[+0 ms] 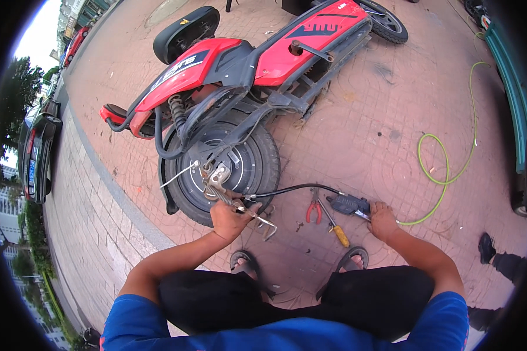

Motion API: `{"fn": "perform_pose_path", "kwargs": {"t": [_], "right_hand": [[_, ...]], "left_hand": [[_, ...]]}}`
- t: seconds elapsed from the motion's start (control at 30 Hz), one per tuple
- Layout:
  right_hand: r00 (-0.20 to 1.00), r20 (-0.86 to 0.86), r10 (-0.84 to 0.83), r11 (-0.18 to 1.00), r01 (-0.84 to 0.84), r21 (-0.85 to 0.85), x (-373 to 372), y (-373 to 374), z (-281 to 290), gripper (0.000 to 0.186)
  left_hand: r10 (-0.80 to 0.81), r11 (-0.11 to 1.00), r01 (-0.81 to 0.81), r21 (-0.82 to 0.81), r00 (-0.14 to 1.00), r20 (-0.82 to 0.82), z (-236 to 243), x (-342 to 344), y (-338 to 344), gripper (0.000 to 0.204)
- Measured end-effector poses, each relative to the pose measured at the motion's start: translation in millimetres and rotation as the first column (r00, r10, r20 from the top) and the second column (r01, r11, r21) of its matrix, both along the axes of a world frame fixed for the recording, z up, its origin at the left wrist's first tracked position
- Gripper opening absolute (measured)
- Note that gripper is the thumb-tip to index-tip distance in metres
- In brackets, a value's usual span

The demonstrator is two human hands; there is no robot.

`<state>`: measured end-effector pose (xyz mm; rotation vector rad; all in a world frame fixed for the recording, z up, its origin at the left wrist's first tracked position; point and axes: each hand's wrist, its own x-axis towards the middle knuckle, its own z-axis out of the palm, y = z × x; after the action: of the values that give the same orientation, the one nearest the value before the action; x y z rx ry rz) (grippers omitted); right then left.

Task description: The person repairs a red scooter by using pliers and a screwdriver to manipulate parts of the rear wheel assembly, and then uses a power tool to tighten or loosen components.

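A red electric scooter (310, 44) lies on its side, its rear wheel (249, 161) nearest me. My left hand (227, 220) is closed at the tyre's near edge, beside the metal stand (266, 229) and its spring (218, 194). Its fingertips are at the end of a short black hose (298, 186), and the stand partly hides them. The hose runs to a black tyre inflator (349, 204), whose handle end my right hand (383, 221) grips. Between my hands lie red-handled pliers (314, 212) and a screwdriver with a yellow handle (340, 236).
A green air hose (446, 169) loops over the brick paving from the inflator toward a teal metal structure (512, 99) at right. Another person's shoe (486, 248) shows at lower right. A dark car (39, 146) stands at the left. My sandalled feet are close below the tools.
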<state>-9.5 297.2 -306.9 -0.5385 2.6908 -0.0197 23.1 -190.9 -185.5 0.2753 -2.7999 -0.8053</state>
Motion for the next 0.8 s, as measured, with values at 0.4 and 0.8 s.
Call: {"fn": "perform_pose_path", "kwargs": {"t": [0.4,0.8], "right_hand": [[0.981,0.179,-0.069,0.986,0.094,-0.135,-8,-24,-18,0.036],[0.967,0.197,-0.164,0.965,0.198,-0.172,-4,-35,-13,0.027]], "left_hand": [[0.067,0.998,-0.068,-0.010,0.994,-0.081,-6,8,10,0.047],[-0.004,0.998,-0.001,-0.055,0.996,-0.089,-9,9,7,0.045]]}}
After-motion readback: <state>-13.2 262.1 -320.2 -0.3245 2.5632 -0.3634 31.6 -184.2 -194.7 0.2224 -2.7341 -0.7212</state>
